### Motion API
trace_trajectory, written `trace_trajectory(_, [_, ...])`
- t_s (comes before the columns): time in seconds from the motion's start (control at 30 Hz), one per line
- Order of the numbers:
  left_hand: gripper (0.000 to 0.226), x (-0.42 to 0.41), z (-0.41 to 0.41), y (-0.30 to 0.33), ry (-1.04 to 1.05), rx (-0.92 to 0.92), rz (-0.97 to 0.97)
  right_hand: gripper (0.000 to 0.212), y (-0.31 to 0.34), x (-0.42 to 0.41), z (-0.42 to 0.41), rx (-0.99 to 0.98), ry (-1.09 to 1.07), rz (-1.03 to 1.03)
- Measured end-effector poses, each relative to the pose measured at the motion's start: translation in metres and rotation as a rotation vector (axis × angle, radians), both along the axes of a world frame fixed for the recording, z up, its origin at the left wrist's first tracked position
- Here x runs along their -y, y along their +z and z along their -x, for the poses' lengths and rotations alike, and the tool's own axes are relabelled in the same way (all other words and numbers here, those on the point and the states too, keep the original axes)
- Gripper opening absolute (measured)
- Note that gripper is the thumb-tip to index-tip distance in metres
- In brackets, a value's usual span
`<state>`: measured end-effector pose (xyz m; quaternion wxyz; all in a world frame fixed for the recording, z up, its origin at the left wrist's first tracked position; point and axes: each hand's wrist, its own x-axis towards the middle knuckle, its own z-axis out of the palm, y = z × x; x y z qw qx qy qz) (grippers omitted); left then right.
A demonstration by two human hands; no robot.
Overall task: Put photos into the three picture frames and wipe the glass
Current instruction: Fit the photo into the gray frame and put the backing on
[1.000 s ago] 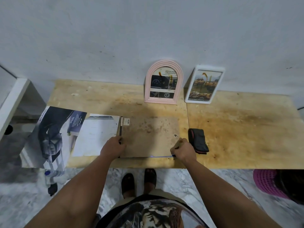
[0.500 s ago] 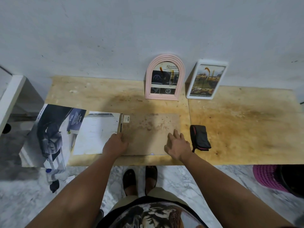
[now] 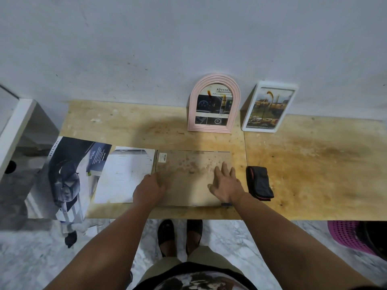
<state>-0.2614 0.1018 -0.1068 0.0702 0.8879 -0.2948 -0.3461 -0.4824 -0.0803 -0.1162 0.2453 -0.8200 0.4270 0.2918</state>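
Head: both hands flat on backing board

A home corner: stained plywood table against a bare wall, marble floor, pink basket

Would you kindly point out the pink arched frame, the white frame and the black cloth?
pink arched frame (image 3: 214, 82): head view, top of its arch.
white frame (image 3: 276, 84): head view, upper border.
black cloth (image 3: 259, 181): head view, middle of the folded fabric.
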Motion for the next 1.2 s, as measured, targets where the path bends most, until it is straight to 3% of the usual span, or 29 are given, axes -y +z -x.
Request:
trace_trajectory(0.2, [0.051,0.003,0.002,0.003,0.008,0.036,-0.022,0.076,0.004,0.005,0.005,-0.019,0.101,0.009])
trace_trajectory(0.37, [0.054,0.026,0.0,0.008,-0.051,0.154,-0.033,0.062,0.016,0.023,-0.01,0.085,0.112,0.185])
trace_trajectory(0.53, [0.078,0.056,-0.01,-0.003,-0.449,0.084,0.006,0.102,-0.001,0.023,-0.019,0.057,0.071,0.03])
trace_trajectory(0.67, [0.083,0.054,-0.013,-0.023,-0.612,0.074,-0.072,0.112,-0.012,0.017,-0.02,-0.037,0.169,0.041])
trace_trajectory(0.97, [0.129,0.045,-0.007,-0.042,-0.685,0.134,-0.151,0.109,-0.02,0.016,-0.015,-0.037,0.203,0.051])
trace_trajectory(1.2, [0.137,0.047,-0.006,-0.039,-0.695,0.14,-0.174,0.136,-0.012,0.033,-0.009,-0.027,0.244,-0.029])
